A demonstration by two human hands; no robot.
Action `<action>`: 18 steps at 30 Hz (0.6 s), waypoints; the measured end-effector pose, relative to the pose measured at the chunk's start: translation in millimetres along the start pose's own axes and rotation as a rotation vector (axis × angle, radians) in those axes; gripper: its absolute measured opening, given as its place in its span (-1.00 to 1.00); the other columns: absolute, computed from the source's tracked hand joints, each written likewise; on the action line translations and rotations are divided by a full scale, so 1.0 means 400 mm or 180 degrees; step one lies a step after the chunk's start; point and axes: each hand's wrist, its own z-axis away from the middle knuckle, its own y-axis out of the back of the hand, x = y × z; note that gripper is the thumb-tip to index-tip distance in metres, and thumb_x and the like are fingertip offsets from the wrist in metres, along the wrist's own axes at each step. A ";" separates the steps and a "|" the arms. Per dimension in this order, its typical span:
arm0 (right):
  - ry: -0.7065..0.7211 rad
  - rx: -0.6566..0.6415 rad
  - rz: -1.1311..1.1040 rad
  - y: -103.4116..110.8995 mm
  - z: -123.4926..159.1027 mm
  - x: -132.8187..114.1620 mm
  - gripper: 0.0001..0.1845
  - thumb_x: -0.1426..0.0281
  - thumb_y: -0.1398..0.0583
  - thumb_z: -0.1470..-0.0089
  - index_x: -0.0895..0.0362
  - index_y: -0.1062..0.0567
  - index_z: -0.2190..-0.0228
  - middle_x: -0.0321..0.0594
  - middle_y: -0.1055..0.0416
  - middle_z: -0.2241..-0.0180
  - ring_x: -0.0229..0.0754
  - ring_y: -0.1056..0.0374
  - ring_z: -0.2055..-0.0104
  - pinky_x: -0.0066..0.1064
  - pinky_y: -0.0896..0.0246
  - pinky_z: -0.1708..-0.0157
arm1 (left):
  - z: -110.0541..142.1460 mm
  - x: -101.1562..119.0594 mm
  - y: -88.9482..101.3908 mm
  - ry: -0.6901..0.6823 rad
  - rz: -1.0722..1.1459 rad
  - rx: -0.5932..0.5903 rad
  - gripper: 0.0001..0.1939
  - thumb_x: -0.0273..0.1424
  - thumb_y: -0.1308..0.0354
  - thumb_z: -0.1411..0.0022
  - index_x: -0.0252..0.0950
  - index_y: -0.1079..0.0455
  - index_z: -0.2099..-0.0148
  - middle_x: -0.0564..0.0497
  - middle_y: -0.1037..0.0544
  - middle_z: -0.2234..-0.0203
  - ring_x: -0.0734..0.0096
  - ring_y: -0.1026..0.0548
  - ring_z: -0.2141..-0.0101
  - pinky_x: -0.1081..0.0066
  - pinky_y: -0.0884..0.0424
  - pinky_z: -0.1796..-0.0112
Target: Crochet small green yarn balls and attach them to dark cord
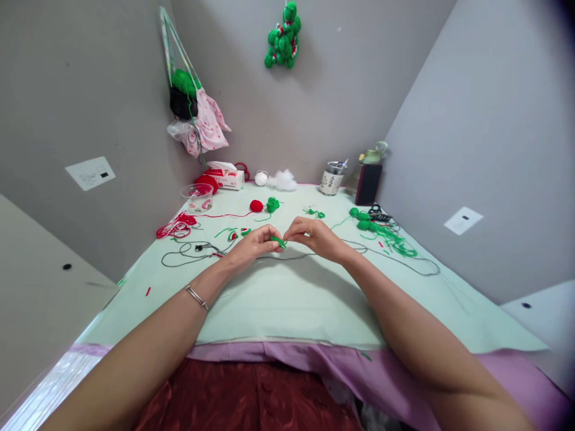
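Over the middle of the table, my left hand [258, 244] pinches a small green crochet piece [279, 242] between thumb and fingers. Close beside it on the right, my right hand [317, 236] is closed in a pinch at the piece's edge; what its fingertips hold is too small to make out. A dark cord [287, 258] runs across the table beneath both hands. Just beyond my left hand lie two small red, white and green crochet pieces, one of them a wedge [232, 236]. A red ball [256, 206] and a green yarn bundle [272, 205] sit farther back.
At back left stand a clear plastic tub [199, 200], a tissue box [224, 178] and red yarn [179, 224]. White stuffing [284, 180], a pen tin [333, 178] and a dark phone [369, 184] line the back. Green yarn pieces [390, 236] and black-handled scissors [375, 209] lie right.
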 end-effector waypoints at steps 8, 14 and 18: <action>0.0040 0.0126 0.0050 0.000 -0.001 -0.010 -0.82 0.39 -0.19 -0.21 0.11 -0.62 0.30 -0.18 -0.51 0.27 -0.21 -0.42 0.26 -0.39 -0.25 0.20 | 0.002 0.009 -0.004 0.0093 0.0081 0.0073 -0.72 -0.28 -0.34 -0.12 -0.29 -0.38 0.18 0.04 -0.48 0.30 0.36 -0.52 0.21 0.33 -0.32 0.06; -0.0020 0.0289 0.0262 -0.016 0.003 -0.008 -0.82 0.46 -0.19 -0.20 0.08 -0.62 0.28 -0.23 -0.53 0.29 -0.25 -0.42 0.31 -0.43 -0.21 0.26 | 0.004 0.020 -0.010 -0.0050 -0.0217 0.0288 -0.78 -0.31 -0.30 -0.14 -0.29 -0.40 0.22 0.06 -0.48 0.34 0.43 -0.42 0.27 0.40 -0.25 0.15; -0.0056 0.0362 0.0255 -0.027 0.002 -0.008 -0.84 0.47 -0.21 -0.18 0.07 -0.61 0.29 -0.25 -0.56 0.29 -0.26 -0.42 0.33 -0.44 -0.21 0.27 | 0.003 0.016 -0.009 -0.0019 -0.0188 0.0352 -0.78 -0.30 -0.30 -0.13 -0.30 -0.41 0.22 0.05 -0.49 0.34 0.41 -0.44 0.25 0.39 -0.27 0.13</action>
